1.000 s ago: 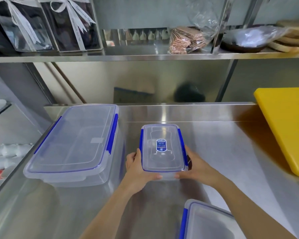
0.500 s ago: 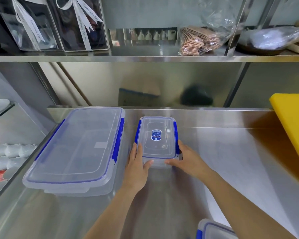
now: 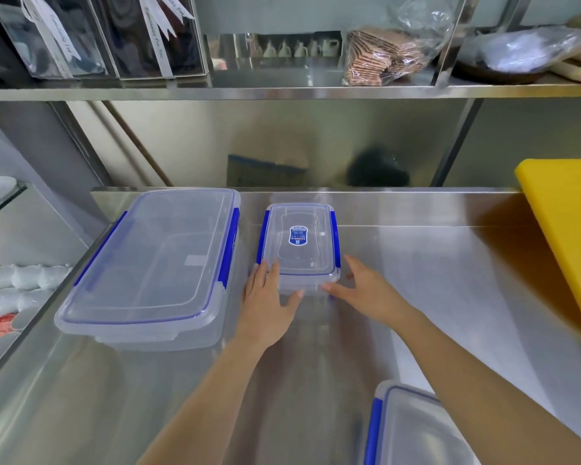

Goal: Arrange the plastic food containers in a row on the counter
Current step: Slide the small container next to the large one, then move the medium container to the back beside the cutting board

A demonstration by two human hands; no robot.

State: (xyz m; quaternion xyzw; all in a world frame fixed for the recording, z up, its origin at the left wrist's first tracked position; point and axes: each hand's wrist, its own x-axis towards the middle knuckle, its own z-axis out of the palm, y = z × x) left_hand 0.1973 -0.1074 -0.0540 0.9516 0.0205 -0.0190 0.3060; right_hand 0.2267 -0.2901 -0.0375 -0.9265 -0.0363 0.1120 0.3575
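A small clear container (image 3: 299, 243) with blue side clips and a blue label stands on the steel counter (image 3: 433, 283), near the back wall. It sits just right of a large clear container (image 3: 155, 263) with the same blue clips. My left hand (image 3: 265, 303) lies flat at its near left corner, fingers along the side and thumb touching the front. My right hand (image 3: 366, 293) is spread by the near right corner, its fingers off the container and its thumb tip at the corner. A third clear container (image 3: 413, 431) shows at the bottom right edge, partly behind my right forearm.
A yellow cutting board (image 3: 571, 229) lies on the counter at the right. A steel shelf (image 3: 282, 92) overhangs the back with boxes and bagged items. To the left, below the counter edge, are white cups (image 3: 21, 280).
The small container was carried away from me and set down beside the large one. Both hands have loosened their hold, and the right hand has spread off it.
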